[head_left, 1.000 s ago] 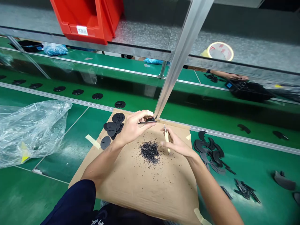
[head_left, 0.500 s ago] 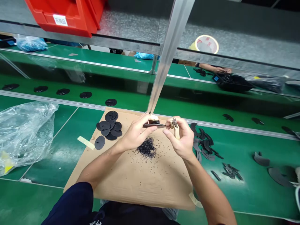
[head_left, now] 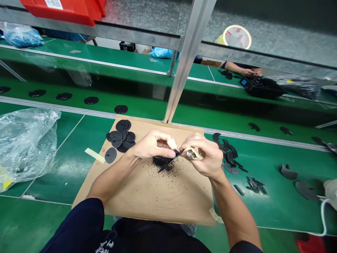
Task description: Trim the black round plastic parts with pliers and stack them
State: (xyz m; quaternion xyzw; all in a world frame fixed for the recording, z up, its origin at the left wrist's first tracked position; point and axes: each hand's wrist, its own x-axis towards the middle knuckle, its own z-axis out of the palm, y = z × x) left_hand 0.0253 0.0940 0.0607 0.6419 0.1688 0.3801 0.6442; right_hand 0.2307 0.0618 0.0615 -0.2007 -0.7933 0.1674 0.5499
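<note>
My left hand point(head_left: 155, 146) is closed on a thin black plastic plate point(head_left: 168, 164), seen nearly edge-on and tilted. A cream wrapping covers the tip of one left finger. In my right hand point(head_left: 206, 154) is a small metal tool point(head_left: 191, 153) partly wrapped in cream tape; its exact kind is unclear. The right fingertips meet the plate's upper end. Below the hands lies a pile of tiny black bits point(head_left: 160, 161) on the brown cardboard sheet point(head_left: 147, 200). Round black discs point(head_left: 122, 135) are stacked at the sheet's left.
Curved black pieces point(head_left: 230, 154) and short black strips point(head_left: 255, 185) lie on the green table at right. A clear plastic bag point(head_left: 28, 140) is at left. A metal post point(head_left: 181, 66) rises ahead, and a tape roll point(head_left: 237, 37) sits on the shelf. Across, another person's hands point(head_left: 251, 72) work.
The black plate has turned from nearly level to steeply slanted, its lower end towards the pile. My right hand has rotated the tool and come closer to the left hand. The view has shifted slightly.
</note>
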